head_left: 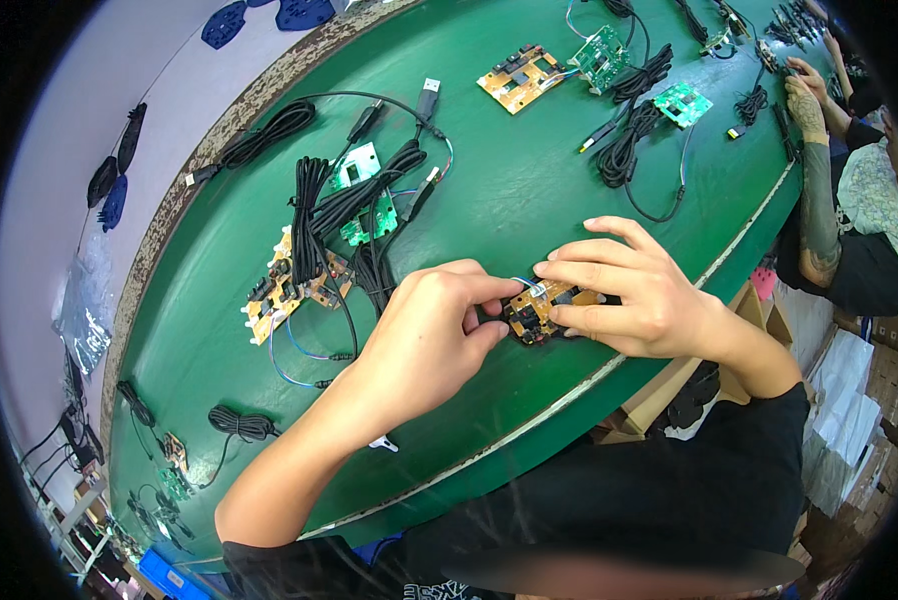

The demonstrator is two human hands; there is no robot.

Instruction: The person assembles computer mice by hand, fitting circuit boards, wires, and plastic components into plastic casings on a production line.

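Near the front edge of the green table, a small brown circuit board [530, 318] with black components lies between my hands. My right hand [641, 297] comes from the right and grips the board, thumb along its near side and fingers over its far side. My left hand [431, 325] is closed at the board's left end, thumb and forefinger tips close together against it. Thin white and blue wires [525, 282] run from a white connector on the board toward the left forefinger. What exactly the left fingertips pinch is hidden.
Left of my hands lie brown boards [274, 290], green boards [357, 166] and bundled black cables [311, 215]. More boards [522, 78] and coiled cables [624, 150] are at the far right. A co-worker's hands [807, 95] are at the right edge. Cardboard boxes [659, 390] stand below the table.
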